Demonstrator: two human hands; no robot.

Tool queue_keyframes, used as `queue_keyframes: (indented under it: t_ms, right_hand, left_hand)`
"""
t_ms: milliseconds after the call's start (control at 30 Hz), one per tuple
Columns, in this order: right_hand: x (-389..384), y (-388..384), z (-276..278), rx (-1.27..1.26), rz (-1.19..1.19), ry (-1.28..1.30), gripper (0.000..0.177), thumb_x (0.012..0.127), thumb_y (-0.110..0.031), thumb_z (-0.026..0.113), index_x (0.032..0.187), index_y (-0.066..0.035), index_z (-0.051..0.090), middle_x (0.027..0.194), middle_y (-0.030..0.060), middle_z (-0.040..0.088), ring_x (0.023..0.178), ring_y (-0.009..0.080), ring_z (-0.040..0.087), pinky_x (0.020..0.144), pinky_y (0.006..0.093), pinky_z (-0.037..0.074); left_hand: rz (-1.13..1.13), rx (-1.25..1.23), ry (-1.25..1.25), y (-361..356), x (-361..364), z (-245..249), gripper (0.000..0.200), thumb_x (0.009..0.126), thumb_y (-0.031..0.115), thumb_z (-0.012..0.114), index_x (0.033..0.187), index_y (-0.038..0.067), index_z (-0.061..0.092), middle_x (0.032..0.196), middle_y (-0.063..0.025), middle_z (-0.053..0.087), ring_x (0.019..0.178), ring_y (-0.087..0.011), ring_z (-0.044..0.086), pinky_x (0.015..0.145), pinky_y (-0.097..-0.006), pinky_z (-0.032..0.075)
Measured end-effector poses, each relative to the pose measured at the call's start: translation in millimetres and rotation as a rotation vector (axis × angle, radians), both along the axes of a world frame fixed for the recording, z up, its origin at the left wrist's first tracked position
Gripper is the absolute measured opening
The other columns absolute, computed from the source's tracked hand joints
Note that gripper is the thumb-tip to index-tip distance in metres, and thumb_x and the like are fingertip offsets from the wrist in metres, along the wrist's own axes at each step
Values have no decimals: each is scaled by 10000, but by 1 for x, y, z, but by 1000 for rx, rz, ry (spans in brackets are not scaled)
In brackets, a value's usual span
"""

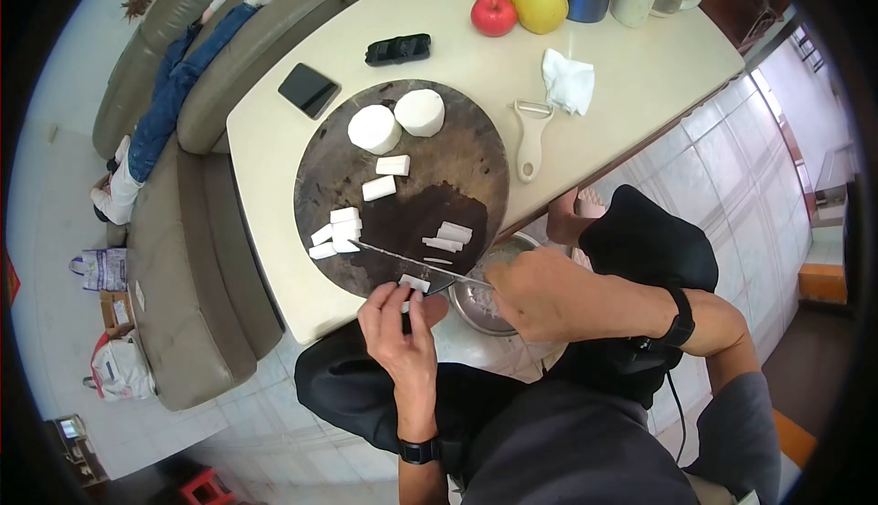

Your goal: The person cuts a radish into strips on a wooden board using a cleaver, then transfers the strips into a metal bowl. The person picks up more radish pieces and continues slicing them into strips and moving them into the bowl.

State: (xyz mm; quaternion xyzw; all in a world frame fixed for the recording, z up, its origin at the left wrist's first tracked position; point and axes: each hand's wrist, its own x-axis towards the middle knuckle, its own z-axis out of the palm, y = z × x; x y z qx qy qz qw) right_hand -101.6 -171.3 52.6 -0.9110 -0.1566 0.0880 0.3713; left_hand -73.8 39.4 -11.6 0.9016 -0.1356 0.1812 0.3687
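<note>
Slicing appears to be the step in hand. The right hand's (pixel 530 295) fingers are curled tight round the knife (pixel 416 262), its blade slanting over the near side of the board (pixel 471 153) on the worktop (pixel 265 153). The left hand's (pixel 398 338) fingers are bent nearly together, gripping a white piece (pixel 415 283) near the board's rim; whether the blade touches it is hard to tell from above. Thin strips (pixel 455 232) lie to the right, chunks (pixel 346 215) to the left. The next stroke calls for fingertips tucked clear of the blade.
</note>
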Motion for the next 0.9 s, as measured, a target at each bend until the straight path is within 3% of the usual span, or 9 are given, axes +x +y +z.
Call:
queue_keyframes:
  t_ms: [67, 333, 533, 600, 733, 800, 900]
  right_hand:
    - [-1, 1, 2, -16, 13, -1, 151, 716, -65, 584, 801, 60, 578, 656, 246, 611, 609, 396, 635, 568, 446, 509]
    - [-11, 7, 13, -83, 127, 10, 216, 636, -10, 646, 800, 88, 546, 613, 203, 599, 536, 344, 628, 490, 414, 494]
    - [-7, 4, 19, -162, 188, -14, 200, 650, -13, 636, 784, 95, 535, 585, 187, 572, 507, 305, 623, 418, 377, 472]
    - [-5, 3, 24, -193, 234, 18, 203, 657, -28, 637, 781, 91, 530, 594, 181, 571, 501, 290, 619, 403, 368, 468]
    - [-4, 5, 29, -260, 218, 1, 209, 660, -41, 639, 777, 87, 523, 593, 162, 563, 494, 264, 611, 388, 353, 462]
    - [-2, 3, 30, -255, 268, -20, 215, 667, -55, 639, 775, 84, 514, 589, 147, 554, 493, 242, 607, 378, 335, 456]
    - [-2, 5, 24, -266, 253, -58, 228, 667, -63, 637, 780, 98, 523, 590, 148, 554, 487, 235, 602, 371, 331, 451]
  left_hand:
    - [-157, 128, -128, 7, -1, -6, 188, 739, -29, 721, 925, -14, 694, 985, -113, 638, 895, -305, 607, 782, -389, 467]
    - [-204, 168, -143, 11, 7, -14, 219, 697, -109, 680, 906, -47, 667, 941, -167, 635, 890, -360, 600, 789, -401, 478]
    - [-246, 154, -166, 12, 10, -15, 289, 682, -125, 617, 957, -51, 662, 964, -213, 628, 896, -414, 590, 830, -454, 473]
    - [-253, 194, -179, 14, 9, -15, 233, 653, -98, 640, 884, -77, 656, 966, -208, 626, 913, -424, 590, 827, -504, 463]
    - [-260, 190, -176, 20, 6, -22, 236, 661, -101, 624, 892, -72, 658, 964, -209, 627, 933, -437, 585, 841, -521, 461]
    - [-251, 179, -158, 23, 3, -25, 281, 725, -48, 659, 1005, -19, 664, 1053, -210, 630, 988, -448, 590, 906, -506, 450]
    - [-247, 198, -127, 23, 3, -22, 270, 746, -13, 686, 1015, -12, 663, 1062, -208, 630, 1001, -445, 591, 910, -502, 451]
